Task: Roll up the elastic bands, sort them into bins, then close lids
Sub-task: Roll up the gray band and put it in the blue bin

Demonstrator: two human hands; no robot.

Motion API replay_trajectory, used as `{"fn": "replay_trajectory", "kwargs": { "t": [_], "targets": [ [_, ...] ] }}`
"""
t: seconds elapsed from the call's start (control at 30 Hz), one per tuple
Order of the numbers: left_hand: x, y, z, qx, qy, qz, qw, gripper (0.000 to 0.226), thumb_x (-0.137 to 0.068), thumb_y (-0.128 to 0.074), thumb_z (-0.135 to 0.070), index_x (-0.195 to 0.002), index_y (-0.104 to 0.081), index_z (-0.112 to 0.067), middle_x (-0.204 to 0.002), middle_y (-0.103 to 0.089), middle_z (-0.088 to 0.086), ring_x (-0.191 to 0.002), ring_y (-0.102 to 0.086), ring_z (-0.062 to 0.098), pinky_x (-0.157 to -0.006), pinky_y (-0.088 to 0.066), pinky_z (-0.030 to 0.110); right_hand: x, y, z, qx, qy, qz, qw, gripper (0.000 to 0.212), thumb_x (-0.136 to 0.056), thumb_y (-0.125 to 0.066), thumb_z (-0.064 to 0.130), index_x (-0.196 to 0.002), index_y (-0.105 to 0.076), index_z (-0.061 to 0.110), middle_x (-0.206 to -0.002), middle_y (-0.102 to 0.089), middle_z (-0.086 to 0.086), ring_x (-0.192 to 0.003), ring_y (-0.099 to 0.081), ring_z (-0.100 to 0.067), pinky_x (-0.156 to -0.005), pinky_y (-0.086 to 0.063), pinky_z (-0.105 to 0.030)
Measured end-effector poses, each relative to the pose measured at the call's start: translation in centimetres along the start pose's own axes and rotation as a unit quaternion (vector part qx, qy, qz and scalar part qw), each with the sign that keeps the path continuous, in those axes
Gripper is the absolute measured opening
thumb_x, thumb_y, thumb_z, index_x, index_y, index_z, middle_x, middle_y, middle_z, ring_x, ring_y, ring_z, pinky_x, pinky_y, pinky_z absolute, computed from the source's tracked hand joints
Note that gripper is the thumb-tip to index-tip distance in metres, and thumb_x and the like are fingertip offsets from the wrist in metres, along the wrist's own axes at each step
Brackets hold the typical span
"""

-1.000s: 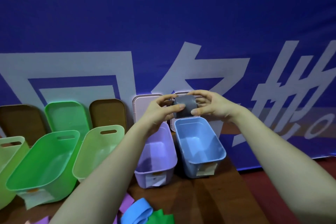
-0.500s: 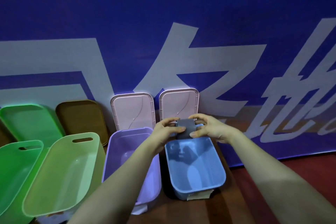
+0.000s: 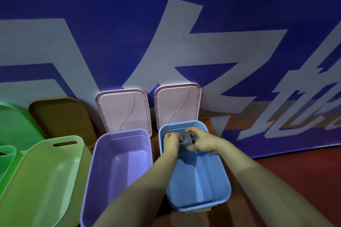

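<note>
Left hand (image 3: 171, 141) and right hand (image 3: 203, 142) pinched the roll (image 3: 186, 139) inside the blue bin (image 3: 201, 180), fingers curled round it. Seemed light and springy, so best squeezed at its ends.

A blue banner (image 3: 110, 14) with large white characters hangs along the far edge of the brown wooden desk (image 3: 193, 221). Beyond the desk's right edge lies a dark red surface (image 3: 313, 171), probably the floor.

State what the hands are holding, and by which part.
A rolled grey band, inside the blue bin: left hand holds its left end, right hand pinches its right end.
</note>
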State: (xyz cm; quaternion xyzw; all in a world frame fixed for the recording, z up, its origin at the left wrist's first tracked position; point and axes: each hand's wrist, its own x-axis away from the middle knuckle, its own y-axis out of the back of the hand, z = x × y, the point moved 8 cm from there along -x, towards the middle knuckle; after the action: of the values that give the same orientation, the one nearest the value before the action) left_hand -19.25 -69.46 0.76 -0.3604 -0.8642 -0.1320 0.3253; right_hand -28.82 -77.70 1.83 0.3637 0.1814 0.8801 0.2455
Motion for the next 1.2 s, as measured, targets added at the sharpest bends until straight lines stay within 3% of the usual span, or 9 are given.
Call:
{"fn": "replay_trajectory", "kwargs": {
  "t": [0.27, 0.43, 0.57, 0.7, 0.8, 0.87, 0.93, 1.07, 1.2],
  "targets": [
    [-1.7, -0.2, 1.5, 0.001, 0.021, -0.042, 0.999, 0.009, -0.082, -0.046, 0.004, -0.088, -0.049, -0.003, -0.072, -0.05, 0.011, -0.069, -0.048, 0.026, -0.071, -0.037, 0.031, -1.8, -2.1, -1.5, 0.071, -0.082, 0.02, 0.994, 0.064, -0.086, -0.057, 0.005, -0.139, -0.03, 0.028, -0.128, -0.048, -0.007, -0.101, -0.052, -0.027, -0.078, -0.049, -0.039],
    [-2.6, -0.8, 1.8, 0.045, 0.039, -0.049, 0.997, 0.021, -0.089, -0.04, 0.003, -0.072, -0.038, -0.009, -0.067, -0.041, 0.008, -0.063, -0.041, 0.021, -0.058, -0.034, 0.027, -2.8, -2.0, -1.7, 0.1, -0.098, 0.019, 0.99, 0.068, -0.085, -0.055, 0.005, -0.141, -0.026, 0.029, -0.115, -0.05, -0.009, -0.079, -0.051, -0.025, -0.067, -0.046, -0.035],
    [-2.9, -1.0, 2.7, 0.059, 0.055, -0.064, 0.995, 0.023, -0.084, -0.046, -0.001, -0.105, -0.052, 0.004, -0.082, -0.052, 0.012, -0.079, -0.049, 0.025, -0.069, -0.037, 0.03, -3.4, -1.9, -2.5, 0.109, -0.118, 0.02, 0.987, 0.065, -0.085, -0.052, 0.004, -0.141, -0.027, 0.027, -0.126, -0.05, -0.014, -0.099, -0.058, -0.031, -0.083, -0.055, -0.04],
    [-3.2, -1.4, 3.1, 0.006, 0.079, -0.026, 0.996, 0.003, -0.093, -0.04, -0.004, -0.092, -0.043, -0.002, -0.085, -0.045, 0.009, -0.075, -0.044, 0.021, -0.065, -0.035, 0.023, -3.7, -2.1, -2.8, 0.119, -0.124, 0.016, 0.985, 0.069, -0.087, -0.049, 0.004, -0.145, -0.021, 0.028, -0.132, -0.045, -0.014, -0.11, -0.054, -0.033, -0.086, -0.052, -0.04],
    [-3.9, -1.2, 3.2, -0.018, 0.073, -0.026, 0.997, 0.026, -0.091, -0.045, -0.009, -0.115, -0.046, 0.0, -0.119, -0.053, 0.016, -0.11, -0.05, 0.027, -0.088, -0.038, 0.031, -3.8, -2.5, -2.9, 0.137, -0.123, 0.008, 0.983, 0.075, -0.091, -0.047, 0.006, -0.15, -0.007, 0.029, -0.147, -0.033, -0.011, -0.126, -0.043, -0.034, -0.097, -0.044, -0.04],
    [-3.5, -1.4, 3.1, -0.026, 0.063, -0.021, 0.997, 0.039, -0.092, -0.046, -0.007, -0.129, -0.044, 0.004, -0.132, -0.049, 0.023, -0.123, -0.048, 0.034, -0.081, -0.043, 0.031, -3.9, -2.9, -3.3, 0.125, -0.127, 0.004, 0.984, 0.078, -0.092, -0.047, 0.006, -0.15, -0.001, 0.03, -0.153, -0.024, -0.008, -0.134, -0.035, -0.034, -0.105, -0.038, -0.042],
    [-3.4, -1.5, 2.9, -0.017, 0.039, -0.019, 0.999, 0.04, -0.093, -0.044, -0.003, -0.132, -0.043, 0.006, -0.136, -0.048, 0.026, -0.125, -0.048, 0.036, -0.07, -0.044, 0.029, -4.1, -3.2, -3.4, 0.109, -0.128, 0.0, 0.986, 0.078, -0.092, -0.048, 0.006, -0.151, -0.002, 0.029, -0.154, -0.023, -0.008, -0.136, -0.033, -0.033, -0.108, -0.036, -0.042],
    [-2.5, -1.0, 2.3, -0.046, -0.017, -0.049, 0.998, 0.045, -0.092, -0.045, 0.0, -0.137, -0.04, -0.003, -0.138, -0.047, 0.018, -0.126, -0.048, 0.034, -0.1, -0.041, 0.035, -4.3, -3.3, -3.6, 0.068, -0.126, -0.017, 0.99, 0.077, -0.09, -0.052, 0.006, -0.15, -0.008, 0.027, -0.15, -0.032, -0.01, -0.132, -0.038, -0.032, -0.11, -0.034, -0.042],
    [-2.6, 0.2, 4.1, 0.09, 0.038, -0.085, 0.992, 0.046, -0.091, -0.041, 0.007, -0.136, -0.047, -0.005, -0.138, -0.05, 0.014, -0.127, -0.048, 0.029, -0.103, -0.037, 0.029, -4.7, -3.4, -4.1, -0.008, -0.121, -0.052, 0.991, 0.078, -0.086, -0.056, 0.006, -0.147, -0.013, 0.029, -0.145, -0.038, -0.01, -0.126, -0.045, -0.03, -0.105, -0.041, -0.044]
  ]
}}
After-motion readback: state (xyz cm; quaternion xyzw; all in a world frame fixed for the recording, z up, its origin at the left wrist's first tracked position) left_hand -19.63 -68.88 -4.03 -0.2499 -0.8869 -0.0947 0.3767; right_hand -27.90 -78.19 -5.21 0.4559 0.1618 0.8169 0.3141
